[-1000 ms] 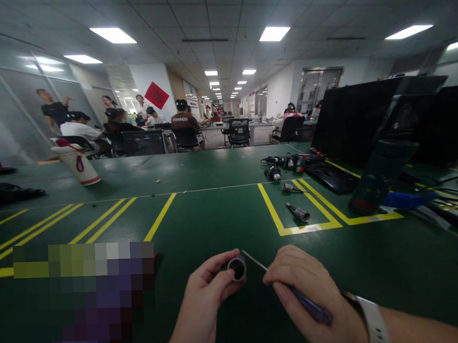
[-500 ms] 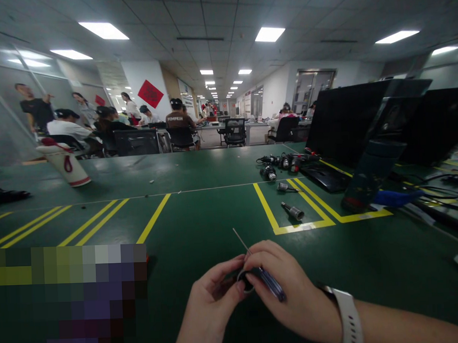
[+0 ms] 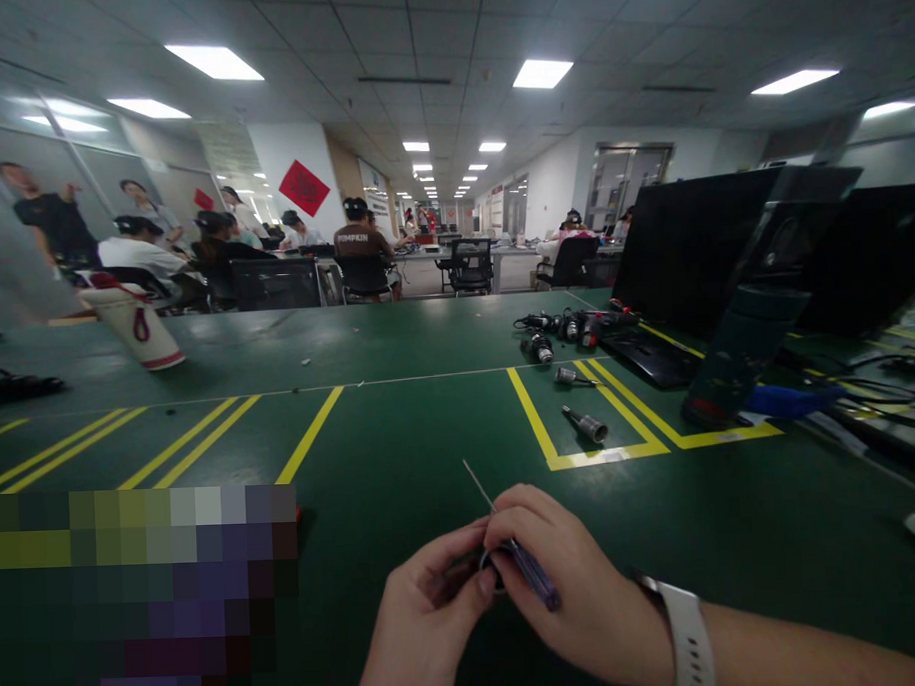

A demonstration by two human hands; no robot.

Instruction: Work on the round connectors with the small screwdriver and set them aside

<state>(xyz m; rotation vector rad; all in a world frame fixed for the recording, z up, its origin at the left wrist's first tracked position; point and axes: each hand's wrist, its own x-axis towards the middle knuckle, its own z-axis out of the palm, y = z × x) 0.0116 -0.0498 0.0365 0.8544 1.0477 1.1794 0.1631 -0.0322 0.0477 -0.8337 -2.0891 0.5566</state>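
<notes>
Near the bottom middle, my left hand [image 3: 436,594] pinches a small dark ring-shaped part [image 3: 492,570] between thumb and fingers. My right hand [image 3: 559,570] meets it from the right, closed round a screwdriver [image 3: 537,577] with a translucent purple handle. Its thin metal shaft points up and to the left, past the fingertips. The fingers hide most of the round part. Beyond my hands, a metal fitting [image 3: 586,425] lies inside a yellow tape outline on the green table [image 3: 401,435], with a second fitting [image 3: 573,377] behind it.
Black connectors with cables [image 3: 540,346] lie farther back. On the right stand a dark bottle [image 3: 743,353] and monitors [image 3: 680,255], with a black tray-like object [image 3: 649,358] beside them. A white cup [image 3: 136,324] stands at left. A blurred patch covers the lower left. People sit beyond.
The screwdriver handle has shifted slightly left and down in my right hand. Both hands stay together at the round part. At the far left, a standing person has moved left.
</notes>
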